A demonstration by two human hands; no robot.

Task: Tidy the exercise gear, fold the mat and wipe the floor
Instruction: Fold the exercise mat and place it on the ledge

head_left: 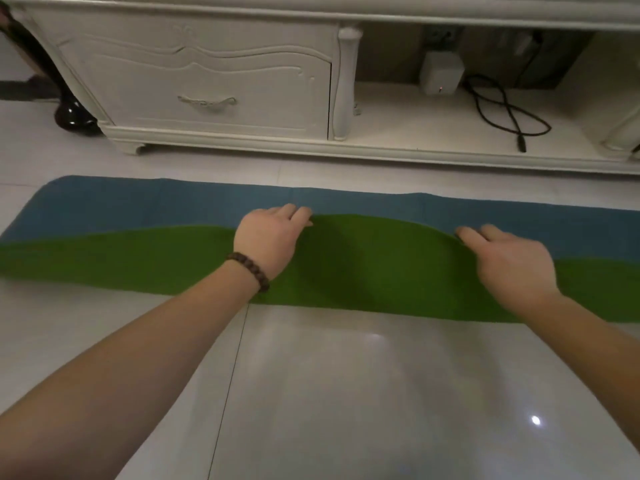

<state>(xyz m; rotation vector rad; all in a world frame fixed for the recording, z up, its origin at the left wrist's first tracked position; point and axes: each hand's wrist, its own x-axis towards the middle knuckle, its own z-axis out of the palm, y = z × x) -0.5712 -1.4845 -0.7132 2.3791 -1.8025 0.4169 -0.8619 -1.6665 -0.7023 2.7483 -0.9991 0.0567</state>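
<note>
Mat point(363, 268) lies lengthwise across the pale tiled floor point(329, 393), running off both side edges of the view, parallel to the white cabinet point(207, 81) behind it. Near long edge is turned over toward the cabinet: green underside faces up over the near half, blue top face shows as a strip along the far side. The folded green flap bulges highest between the two hands and drops away to left and right, so the blue strip is narrow in the middle and wider at the ends. Left hand point(270, 237) sits on the green flap at its far edge, fingers curled over that edge, thumb hidden; it grips the flap. A dark beaded bracelet point(249, 270) circles the left wrist. Right hand point(509, 261) rests further right at the same edge, somewhat blurred, fingers bent over the lip where green meets blue; it seems to hold the flap as well, though the pinch itself is not visible. Both forearms reach in from the bottom of the view. Cabinet has a carved door with a curved handle point(207, 102) on the left and an open shelf on the right. On the shelf: a small white box point(441, 72) and a looped black cable point(509, 112). A dark glossy rounded object point(72, 117) stands on the floor just left of the cabinet.
</note>
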